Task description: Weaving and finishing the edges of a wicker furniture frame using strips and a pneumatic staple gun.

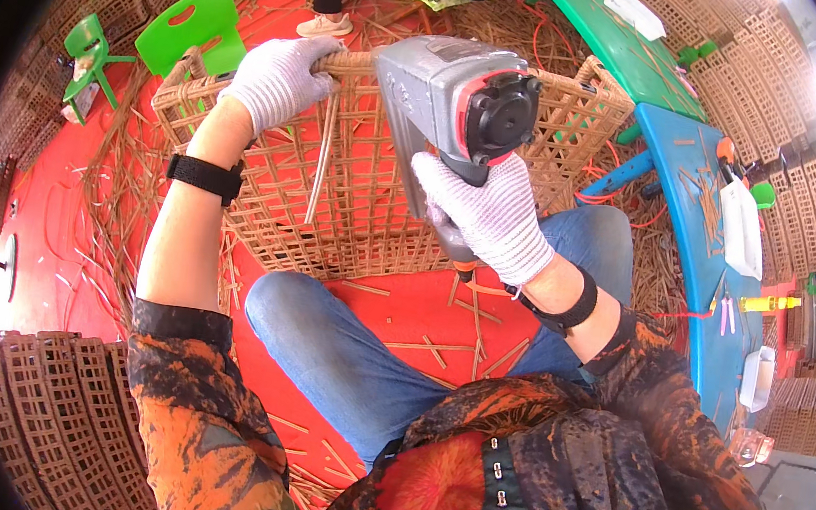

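Left hand (277,79) in a white knit glove, closed around the far rim of a brown woven rattan basket (353,208) propped across blue-jeaned knees. Right hand (488,214), gloved alike, wrapped tight on the handle of a grey pneumatic staple gun with a black round cap (456,94), held just over the basket's far right rim. Loose rattan strips (448,345) scattered on the red floor (392,304) nearby. Green plastic chair (197,30) far left, blue table (694,217) to the right.
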`<state>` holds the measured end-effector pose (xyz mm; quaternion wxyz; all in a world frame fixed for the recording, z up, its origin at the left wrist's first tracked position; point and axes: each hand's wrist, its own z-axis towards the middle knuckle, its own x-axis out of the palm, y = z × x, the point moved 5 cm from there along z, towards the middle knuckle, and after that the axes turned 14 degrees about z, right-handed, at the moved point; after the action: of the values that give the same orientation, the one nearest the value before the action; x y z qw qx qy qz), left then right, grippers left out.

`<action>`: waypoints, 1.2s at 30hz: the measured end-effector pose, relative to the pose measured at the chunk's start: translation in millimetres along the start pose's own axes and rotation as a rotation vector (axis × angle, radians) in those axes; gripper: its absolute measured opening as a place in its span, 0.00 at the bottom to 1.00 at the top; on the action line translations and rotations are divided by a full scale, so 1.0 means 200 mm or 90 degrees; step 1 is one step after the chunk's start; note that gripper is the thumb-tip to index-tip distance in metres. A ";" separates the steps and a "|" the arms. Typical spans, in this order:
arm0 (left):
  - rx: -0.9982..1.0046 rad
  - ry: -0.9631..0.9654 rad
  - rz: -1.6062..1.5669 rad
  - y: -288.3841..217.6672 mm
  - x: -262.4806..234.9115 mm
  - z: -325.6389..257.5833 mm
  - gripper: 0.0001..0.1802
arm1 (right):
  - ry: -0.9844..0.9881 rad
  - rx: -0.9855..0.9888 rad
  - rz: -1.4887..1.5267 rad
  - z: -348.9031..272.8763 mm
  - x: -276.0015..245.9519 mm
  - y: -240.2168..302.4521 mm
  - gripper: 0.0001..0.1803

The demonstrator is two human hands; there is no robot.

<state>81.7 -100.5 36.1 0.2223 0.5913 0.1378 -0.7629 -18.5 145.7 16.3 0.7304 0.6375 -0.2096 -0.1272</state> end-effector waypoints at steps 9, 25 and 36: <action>0.038 -0.053 -0.009 -0.05 -0.05 -0.04 0.22 | -0.018 -0.022 -0.026 -0.02 -0.06 -0.06 0.13; 0.118 -0.357 0.182 -0.20 -0.06 -0.47 0.32 | -0.003 0.030 0.117 -0.15 -0.14 0.07 0.12; 0.182 -0.298 0.164 -0.22 -0.03 -0.50 0.24 | -0.013 0.046 0.096 -0.18 -0.17 0.02 0.12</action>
<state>143.7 -14.0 13.3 0.2576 0.4373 -0.1018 -0.8556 -32.7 193.5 11.1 0.7121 0.6446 -0.2692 -0.0704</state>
